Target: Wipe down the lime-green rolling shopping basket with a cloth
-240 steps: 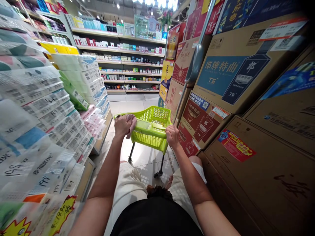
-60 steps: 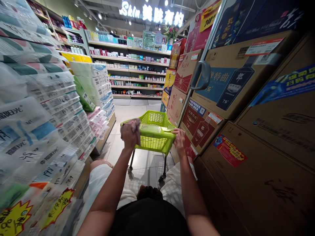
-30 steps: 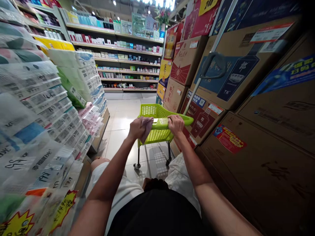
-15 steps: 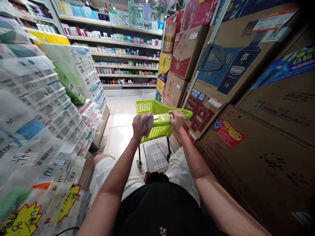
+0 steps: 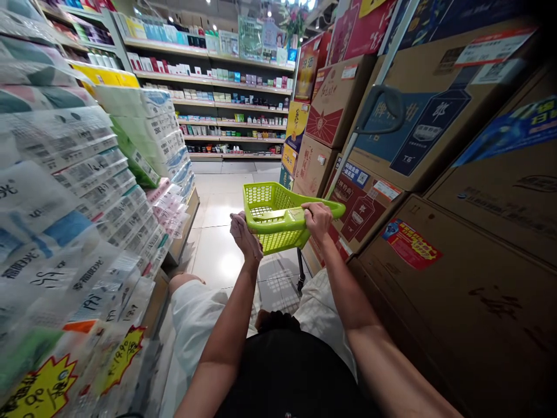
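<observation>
A lime-green shopping cart (image 5: 282,223) with a perforated plastic basket stands in front of me, and the inside of its basket shows no goods. My right hand (image 5: 318,219) is closed around the cart's near bar, right of its middle. Beside the basket's left end, my left hand (image 5: 239,235) holds a greyish-pink cloth (image 5: 251,241), which drapes over the palm toward the wrist. The cloth lies close against the basket's side; whether it touches cannot be made out. A grey pole with a dark loop handle (image 5: 383,109) rises behind the cart's right end.
Plastic-wrapped paper packs (image 5: 87,157) are stacked high along the left, with handwritten price signs (image 5: 43,386) low in front. Large cardboard boxes (image 5: 435,278) form a wall close on the right. Shelves (image 5: 243,107) of small goods stand across the far end of the tiled floor (image 5: 217,215).
My left hand has gone from the top of the cart's bar down and left to the basket's side, with the cloth. My right hand keeps its grip on the bar.
</observation>
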The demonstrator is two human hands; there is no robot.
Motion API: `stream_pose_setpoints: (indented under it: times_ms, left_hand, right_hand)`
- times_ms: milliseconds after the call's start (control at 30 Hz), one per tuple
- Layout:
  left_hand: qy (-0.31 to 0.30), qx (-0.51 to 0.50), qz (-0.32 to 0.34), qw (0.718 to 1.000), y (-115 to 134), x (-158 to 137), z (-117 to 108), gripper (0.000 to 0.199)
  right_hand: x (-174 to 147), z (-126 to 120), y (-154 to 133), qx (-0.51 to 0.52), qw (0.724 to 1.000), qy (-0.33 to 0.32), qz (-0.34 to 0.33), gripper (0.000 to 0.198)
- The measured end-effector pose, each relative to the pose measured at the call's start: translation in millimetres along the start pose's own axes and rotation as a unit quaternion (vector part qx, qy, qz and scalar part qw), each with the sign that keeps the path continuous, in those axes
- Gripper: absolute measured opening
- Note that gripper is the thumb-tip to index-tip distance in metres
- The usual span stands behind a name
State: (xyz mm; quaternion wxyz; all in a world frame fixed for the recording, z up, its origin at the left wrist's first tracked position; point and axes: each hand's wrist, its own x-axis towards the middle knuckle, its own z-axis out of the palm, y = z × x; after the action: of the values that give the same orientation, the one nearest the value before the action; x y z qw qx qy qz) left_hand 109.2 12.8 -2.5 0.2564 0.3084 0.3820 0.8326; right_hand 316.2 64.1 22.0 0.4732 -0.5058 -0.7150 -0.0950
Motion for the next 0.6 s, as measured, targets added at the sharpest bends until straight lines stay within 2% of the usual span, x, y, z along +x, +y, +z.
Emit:
stream_pose_setpoints:
  times_ms: [67, 167, 233, 267, 367, 433, 500, 600]
  left_hand:
    - [0.013, -0.005, 0.0, 1.0, 0, -7, 0, 0.051]
    - [0.024, 0.011, 0.043, 0.999, -1, -18, -8, 0.044]
    - [0.01, 0.013, 0.068, 0.998, -2, -9, -15, 0.037]
    - [-0.02, 0.009, 0.067, 0.997, -1, 1, -17, 0.035]
    - [-0.159, -0.018, 0.023, 0.987, -2, 38, -21, 0.034]
    - [-0.198, -0.029, 0.005, 0.98, -5, 49, -22, 0.034]
    - [-0.173, -0.016, 0.02, 0.985, -9, 41, -23, 0.034]
    - [-0.097, 0.03, 0.094, 0.99, -10, 15, -28, 0.036]
  right_hand:
    - [0, 1, -1, 0.002, 1.0, 0.006, 0.001, 0.027]
    - [-1, 1, 0, 0.003, 1.0, 0.007, -0.01, 0.029]
    - [0, -1, 4, 0.004, 1.0, 0.003, -0.021, 0.03]
    - [0, -3, 6, 0.006, 1.0, -0.001, -0.025, 0.03]
    - [2, -7, 14, 0.018, 0.999, -0.009, -0.028, 0.03]
    - [2, -9, 17, 0.03, 0.999, -0.01, -0.027, 0.029]
    - [2, -11, 18, 0.042, 0.999, -0.007, -0.03, 0.03]
    - [1, -16, 18, 0.059, 0.998, -0.007, -0.037, 0.031]
